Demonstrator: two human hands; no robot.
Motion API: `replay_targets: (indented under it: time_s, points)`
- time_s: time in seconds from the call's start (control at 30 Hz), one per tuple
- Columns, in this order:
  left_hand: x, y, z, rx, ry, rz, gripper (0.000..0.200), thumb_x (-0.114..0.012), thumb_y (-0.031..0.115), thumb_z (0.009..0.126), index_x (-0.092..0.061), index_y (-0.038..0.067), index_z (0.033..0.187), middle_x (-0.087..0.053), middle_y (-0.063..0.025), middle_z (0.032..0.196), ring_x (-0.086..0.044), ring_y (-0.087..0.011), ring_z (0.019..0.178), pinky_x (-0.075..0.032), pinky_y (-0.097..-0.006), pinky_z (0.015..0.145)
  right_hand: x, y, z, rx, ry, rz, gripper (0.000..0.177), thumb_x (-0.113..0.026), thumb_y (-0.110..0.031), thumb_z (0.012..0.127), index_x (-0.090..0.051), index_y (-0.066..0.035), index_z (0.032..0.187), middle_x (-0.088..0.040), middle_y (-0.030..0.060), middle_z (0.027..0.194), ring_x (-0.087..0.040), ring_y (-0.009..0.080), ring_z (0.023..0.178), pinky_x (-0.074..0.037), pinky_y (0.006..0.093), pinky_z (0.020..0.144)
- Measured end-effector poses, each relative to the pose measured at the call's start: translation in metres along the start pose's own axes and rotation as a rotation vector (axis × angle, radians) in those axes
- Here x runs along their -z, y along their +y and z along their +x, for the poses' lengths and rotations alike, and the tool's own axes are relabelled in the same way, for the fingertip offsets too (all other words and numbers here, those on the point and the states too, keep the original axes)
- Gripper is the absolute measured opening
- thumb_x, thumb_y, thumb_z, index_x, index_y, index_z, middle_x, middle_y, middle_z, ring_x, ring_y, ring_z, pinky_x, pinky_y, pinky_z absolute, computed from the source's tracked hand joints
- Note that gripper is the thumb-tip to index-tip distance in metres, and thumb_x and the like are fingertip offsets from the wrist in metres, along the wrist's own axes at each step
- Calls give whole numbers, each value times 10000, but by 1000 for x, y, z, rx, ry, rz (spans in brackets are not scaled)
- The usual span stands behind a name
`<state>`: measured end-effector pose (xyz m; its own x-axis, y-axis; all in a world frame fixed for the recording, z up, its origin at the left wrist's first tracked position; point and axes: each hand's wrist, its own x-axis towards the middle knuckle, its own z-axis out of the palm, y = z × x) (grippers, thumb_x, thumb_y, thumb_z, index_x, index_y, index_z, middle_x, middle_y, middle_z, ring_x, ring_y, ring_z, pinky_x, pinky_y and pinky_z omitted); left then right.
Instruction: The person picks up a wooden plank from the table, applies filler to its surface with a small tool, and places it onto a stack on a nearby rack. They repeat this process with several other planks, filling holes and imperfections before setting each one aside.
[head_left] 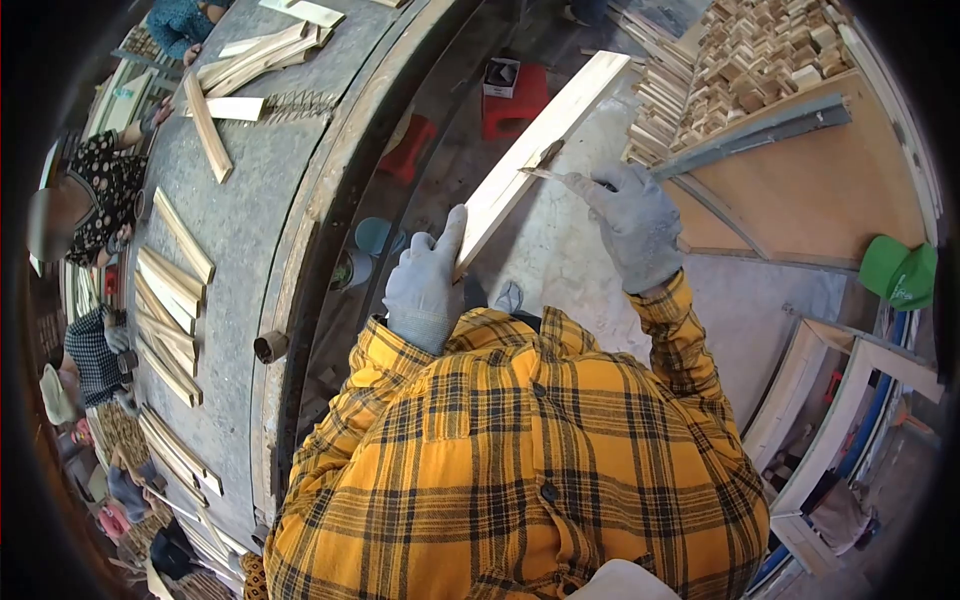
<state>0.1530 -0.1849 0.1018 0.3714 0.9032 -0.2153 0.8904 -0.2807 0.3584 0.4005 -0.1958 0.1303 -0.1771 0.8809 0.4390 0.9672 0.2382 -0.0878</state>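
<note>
Left hand (425, 290) grips the lower end of the slat (560, 110), gloved fingers (450, 235) curled round its edge. The slat is in the air in front of us, slanting up and away over the floor, not on the desk (250, 230).

Right hand (632, 225) has its fingers pinched shut on a small blade (545, 175). The tip sits at the dark defect (550, 153) on the slat's face, and it looks like it's touching. We can't tell what kind of tool the blade is.

Our read on the step: spot work on that defect, mid-stroke, with the slat braced by the left hand only.

What the next move calls for:
- a firm left grip, since the far end is unsupported and will flex
- the blade kept shallow to the face so it doesn't dig in
- short strokes away from the left hand

Around us:
- more slats (175, 290) in loose rows on the long grey desk to our left, with other people (95, 200) working along it
- stacked wood blocks (760, 50) ahead on the right
- a red stool (515, 100) on the floor below the slat
- a green cap (898, 272) on the board to the right
</note>
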Motion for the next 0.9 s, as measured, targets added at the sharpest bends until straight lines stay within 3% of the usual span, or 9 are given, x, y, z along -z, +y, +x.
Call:
replay_targets:
  time_s: [0.2,0.27,0.4,0.53,0.63,0.73,0.9]
  points:
    - [-1,9,22,-65,-28,-37,679,-611,242,803,-296,259,1405,-518,-158,981,-584,-334,864,-478,-429,725,1,29,3,-101,40,-102,303,-622,-106,742,-670,-196,1027,-541,-2,831,-545,192,770,-492,304,620]
    - [3,2,27,-50,-147,-181,694,-617,200,788,-306,275,1404,-532,-158,977,-587,-330,869,-474,-421,744,1,21,1,-85,18,-45,265,-633,-114,750,-679,-190,999,-554,-4,827,-555,196,765,-488,306,614]
    - [-11,6,51,-136,-227,-540,732,-618,111,752,-326,294,1398,-567,-156,988,-588,-329,898,-468,-399,793,2,38,-7,-238,98,275,179,-647,-132,782,-695,-161,952,-578,7,799,-565,185,736,-472,291,619]
    - [-10,12,66,-114,-311,-705,749,-638,51,720,-361,253,1386,-574,-169,1143,-580,-321,1016,-443,-332,891,-15,55,-5,-492,280,481,180,-656,-99,794,-697,-134,965,-592,14,809,-560,166,715,-460,266,629]
    - [4,28,82,-93,-387,-818,704,-620,-18,716,-395,96,1373,-580,-104,1166,-512,-141,1094,-364,-250,961,-30,67,-4,-554,387,471,202,-661,-54,783,-694,-108,974,-596,21,842,-560,153,725,-454,252,638]
    - [-10,21,86,-75,-434,-975,682,-622,-20,722,-406,78,1361,-602,-89,1026,-573,-134,909,-448,-239,838,-46,62,0,-647,411,548,214,-672,-20,763,-690,-81,968,-594,31,851,-562,142,735,-451,247,643]
    - [12,47,109,98,-623,-943,620,-616,-24,733,-441,60,1321,-562,-30,809,-522,-84,603,-450,-218,556,-50,71,10,-730,404,588,228,-685,6,742,-687,-63,960,-587,35,840,-560,142,745,-452,244,649]
